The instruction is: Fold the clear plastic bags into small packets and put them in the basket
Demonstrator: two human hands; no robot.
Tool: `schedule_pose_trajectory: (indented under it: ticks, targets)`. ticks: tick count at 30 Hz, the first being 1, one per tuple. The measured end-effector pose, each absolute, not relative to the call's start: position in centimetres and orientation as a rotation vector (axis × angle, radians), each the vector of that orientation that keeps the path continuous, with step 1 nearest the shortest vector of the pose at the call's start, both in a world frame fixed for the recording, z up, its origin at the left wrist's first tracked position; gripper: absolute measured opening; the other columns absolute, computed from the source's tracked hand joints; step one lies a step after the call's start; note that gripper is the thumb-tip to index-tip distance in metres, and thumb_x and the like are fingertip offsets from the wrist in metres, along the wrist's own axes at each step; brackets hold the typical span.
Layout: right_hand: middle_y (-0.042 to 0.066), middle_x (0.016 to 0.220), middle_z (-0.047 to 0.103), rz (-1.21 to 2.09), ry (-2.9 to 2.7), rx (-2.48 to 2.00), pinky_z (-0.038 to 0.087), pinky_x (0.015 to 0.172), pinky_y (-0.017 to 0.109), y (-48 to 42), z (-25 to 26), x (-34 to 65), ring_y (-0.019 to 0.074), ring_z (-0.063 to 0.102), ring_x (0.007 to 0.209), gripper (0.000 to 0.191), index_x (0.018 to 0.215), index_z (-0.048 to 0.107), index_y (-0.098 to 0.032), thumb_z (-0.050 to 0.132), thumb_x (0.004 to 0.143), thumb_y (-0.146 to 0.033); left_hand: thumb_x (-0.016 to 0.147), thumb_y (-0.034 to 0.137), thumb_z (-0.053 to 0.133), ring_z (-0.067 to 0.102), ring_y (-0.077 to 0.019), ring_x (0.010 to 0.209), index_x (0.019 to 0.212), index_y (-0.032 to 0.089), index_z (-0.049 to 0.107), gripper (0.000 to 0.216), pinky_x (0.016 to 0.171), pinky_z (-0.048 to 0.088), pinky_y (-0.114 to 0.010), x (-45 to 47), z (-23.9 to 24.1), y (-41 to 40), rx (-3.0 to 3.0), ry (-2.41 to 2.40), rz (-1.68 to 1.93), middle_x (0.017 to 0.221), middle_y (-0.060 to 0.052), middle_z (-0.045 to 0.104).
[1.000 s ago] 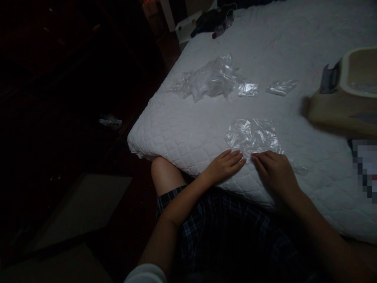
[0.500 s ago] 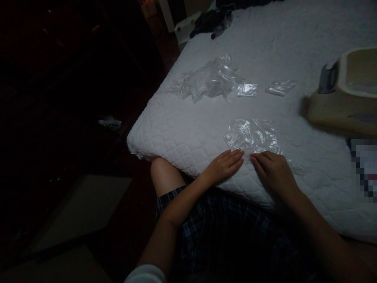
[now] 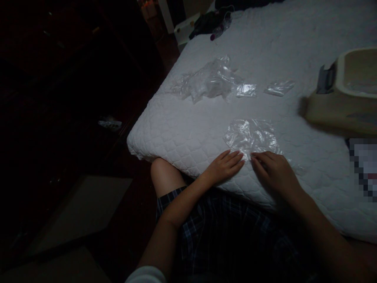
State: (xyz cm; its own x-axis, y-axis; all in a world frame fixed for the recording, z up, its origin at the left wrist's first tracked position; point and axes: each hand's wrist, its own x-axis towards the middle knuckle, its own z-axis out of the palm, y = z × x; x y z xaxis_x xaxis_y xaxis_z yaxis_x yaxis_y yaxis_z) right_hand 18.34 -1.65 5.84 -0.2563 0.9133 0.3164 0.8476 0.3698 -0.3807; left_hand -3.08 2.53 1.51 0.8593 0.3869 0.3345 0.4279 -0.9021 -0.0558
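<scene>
A clear plastic bag (image 3: 250, 133), crinkled and shiny, lies spread on the white quilted mattress (image 3: 176, 129) just beyond my hands. My left hand (image 3: 225, 167) rests flat at its near left edge, fingers stretched out. On the near right side, my right hand (image 3: 272, 169) has its thumb and fingers pinched together on the bag's near edge. Farther back lie a heap of clear plastic bags (image 3: 206, 80), a small folded clear bag (image 3: 246, 90) and another small clear bag (image 3: 279, 88).
A beige plastic bin (image 3: 332, 114) with a grey latch stands on the mattress at the right. Dark cloth (image 3: 207, 21) and a clear bottle (image 3: 220, 29) lie at the far left corner. A small shiny packet (image 3: 110, 124) is on the dark floor.
Almost nothing differs. A bit of the plastic between my two hands now catches more light, and my right hand has shifted very slightly.
</scene>
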Motion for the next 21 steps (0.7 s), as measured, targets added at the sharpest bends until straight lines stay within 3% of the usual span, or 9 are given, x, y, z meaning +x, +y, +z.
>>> schedule_pose_trajectory:
  ticks: [12,21]
  targets:
    - [0.015,0.101,0.069,0.244,-1.939,-1.636,0.050,0.082,0.039,-2.4,8.7,21.1,0.0257,0.065,0.092,0.035,0.105,0.066,-0.014,0.044,0.092,-0.038,0.094,0.016,0.047,0.046,-0.0234,0.134,0.125,0.017,0.054,0.032,0.107,0.045,-0.046,-3.0,1.4,2.5,-2.880,-0.647,-0.569,0.138,-0.011,0.055]
    - [0.008,0.102,0.070,0.597,-1.917,-1.671,0.052,0.081,0.037,-3.2,9.4,23.5,0.0234,0.066,0.091,0.028,0.100,0.067,-0.022,0.052,0.088,-0.043,0.094,0.016,0.048,0.043,-0.0241,0.136,0.131,0.017,0.049,0.037,0.109,0.043,-0.047,-3.1,1.3,2.7,-2.889,-0.668,-0.553,0.140,-0.013,0.052]
